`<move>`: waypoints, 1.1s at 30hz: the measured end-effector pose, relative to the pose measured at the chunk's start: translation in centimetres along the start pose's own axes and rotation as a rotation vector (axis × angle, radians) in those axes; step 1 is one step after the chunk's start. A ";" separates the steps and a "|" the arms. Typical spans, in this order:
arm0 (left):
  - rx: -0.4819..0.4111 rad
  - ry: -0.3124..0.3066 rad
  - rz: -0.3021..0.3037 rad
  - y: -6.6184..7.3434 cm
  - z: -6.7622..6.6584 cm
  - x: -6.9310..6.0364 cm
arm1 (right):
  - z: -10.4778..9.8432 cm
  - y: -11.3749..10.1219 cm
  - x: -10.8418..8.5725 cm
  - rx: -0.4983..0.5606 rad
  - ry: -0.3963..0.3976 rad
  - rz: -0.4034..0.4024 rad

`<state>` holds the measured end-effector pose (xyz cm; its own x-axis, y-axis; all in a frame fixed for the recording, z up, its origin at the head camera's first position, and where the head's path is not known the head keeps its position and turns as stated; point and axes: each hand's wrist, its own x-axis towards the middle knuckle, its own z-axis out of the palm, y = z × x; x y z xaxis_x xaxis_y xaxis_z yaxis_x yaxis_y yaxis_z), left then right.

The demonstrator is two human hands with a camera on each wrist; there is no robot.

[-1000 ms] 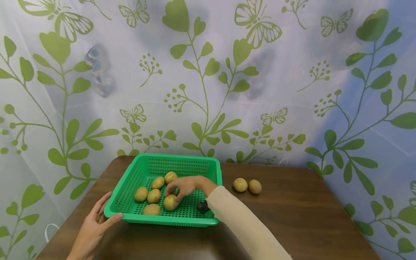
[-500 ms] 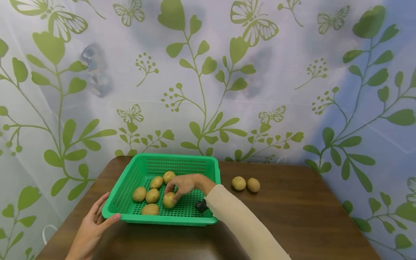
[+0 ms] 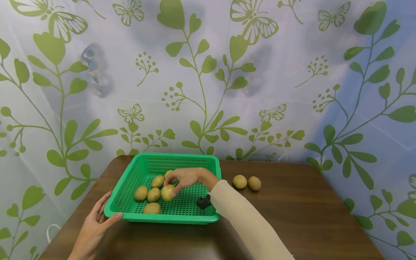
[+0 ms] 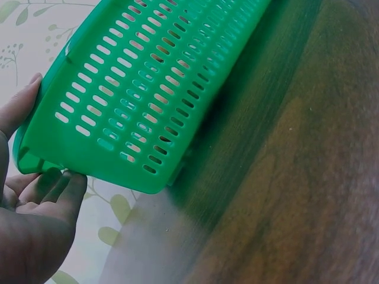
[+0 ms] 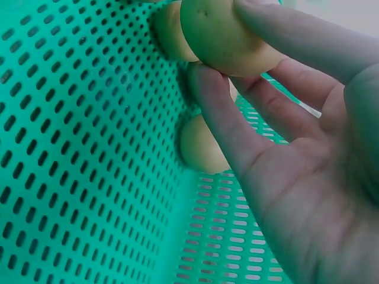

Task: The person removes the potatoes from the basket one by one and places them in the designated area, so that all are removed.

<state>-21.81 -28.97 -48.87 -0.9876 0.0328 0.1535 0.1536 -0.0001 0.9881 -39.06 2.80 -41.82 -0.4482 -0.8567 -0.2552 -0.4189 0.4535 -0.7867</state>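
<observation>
A green perforated basket (image 3: 172, 218) stands on the table with several potatoes inside. My right hand (image 3: 188, 177) pinches one potato (image 3: 167, 193) between thumb and fingers, over the basket's middle. In the right wrist view that potato (image 5: 228, 35) is in the fingertips of the hand (image 5: 308, 171), above other potatoes (image 5: 202, 145). At the basket's front left corner my left hand (image 3: 92, 227) grips the rim, thumb on top. The left wrist view shows the hand (image 4: 41, 225) with fingers curled under the rim of the basket (image 4: 89, 151).
Two potatoes (image 3: 239, 181) lie side by side on the brown wooden table (image 3: 292, 209), right of the basket. A black object (image 3: 203, 202) shows by the right wrist. Behind the table hangs a curtain (image 3: 208, 90) with green leaves and butterflies.
My right hand has risen slightly with the potato, which now appears higher above the basket floor. My left hand keeps its hold on the rim.
</observation>
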 end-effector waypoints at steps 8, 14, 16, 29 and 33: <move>-0.002 -0.002 -0.004 0.1 0.0 -0.1 | -0.8 -0.4 -1.0 0.035 0.004 -0.020; 0.010 0.004 -0.017 0.3 0.0 -0.1 | -1.9 -1.0 -2.3 0.069 0.042 0.004; 0.008 0.005 -0.014 0.2 0.0 -0.1 | -2.2 -1.3 -2.8 0.066 0.049 0.005; 0.019 0.006 -0.033 0.2 0.0 -0.1 | -3.0 -1.6 -4.1 0.023 0.056 0.022; 0.014 0.001 -0.042 0.3 -0.3 -0.2 | -3.2 -1.6 -4.3 0.017 0.065 0.033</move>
<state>-21.62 -29.27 -48.60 -0.9933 0.0318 0.1114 0.1119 0.0158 0.9936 -38.96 6.57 -37.62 -0.5124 -0.8231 -0.2448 -0.3900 0.4770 -0.7876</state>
